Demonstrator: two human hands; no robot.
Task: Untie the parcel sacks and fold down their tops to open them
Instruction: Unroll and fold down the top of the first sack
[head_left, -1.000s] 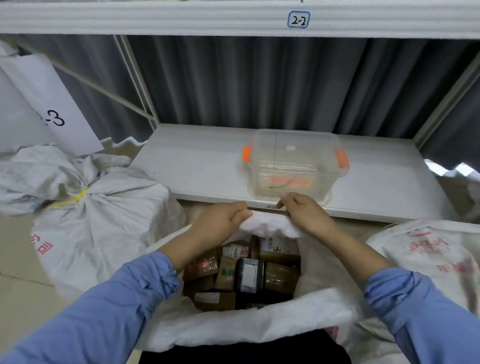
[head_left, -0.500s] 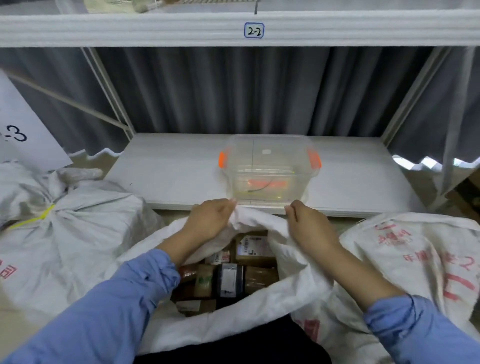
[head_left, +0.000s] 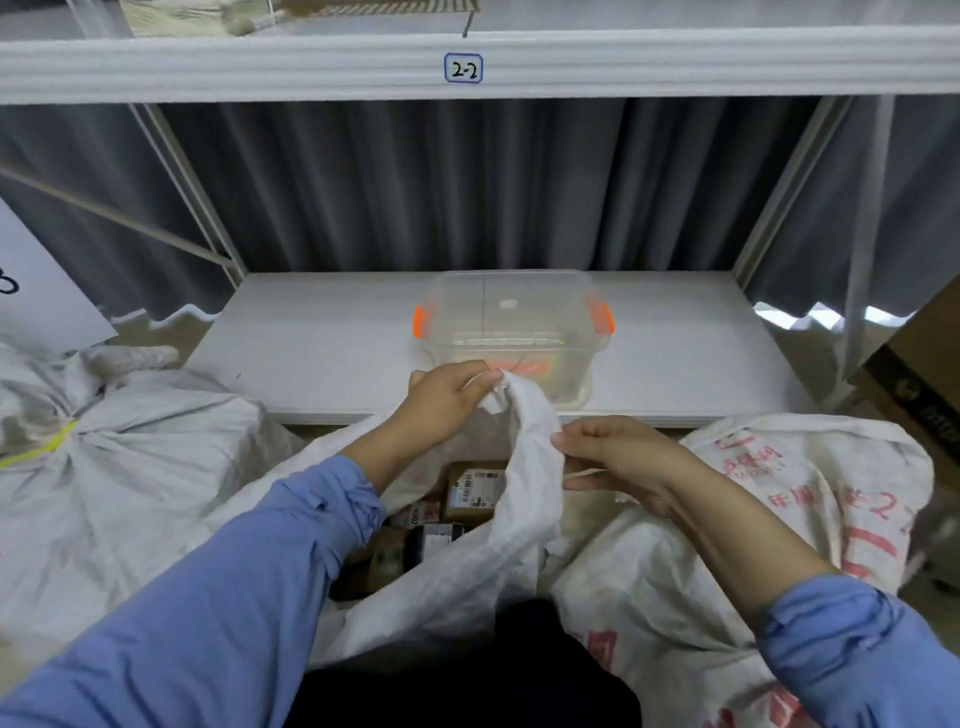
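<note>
An open white woven parcel sack (head_left: 452, 577) stands right in front of me, with several small brown and dark parcels (head_left: 470, 491) showing inside. My left hand (head_left: 447, 397) grips the far rim of the sack and holds a bunched fold of it up high. My right hand (head_left: 613, 457) pinches the same strip of fabric lower down, on its right side. A second white sack with red print (head_left: 810, 499) lies to the right. On the left sits a third sack (head_left: 130, 467), its neck tied shut with a yellow band (head_left: 52, 444).
A low white shelf (head_left: 322, 353) runs just beyond the sacks, carrying a clear plastic box with orange latches (head_left: 511, 332). Above it is a shelf beam labelled 2-2 (head_left: 463, 68), with grey curtain behind. A cardboard box (head_left: 919, 384) stands at the far right.
Both hands have lifted the sack's far rim upward and gathered it into a bunched strip. My view has shifted to the right, so the tied sack sits further left.
</note>
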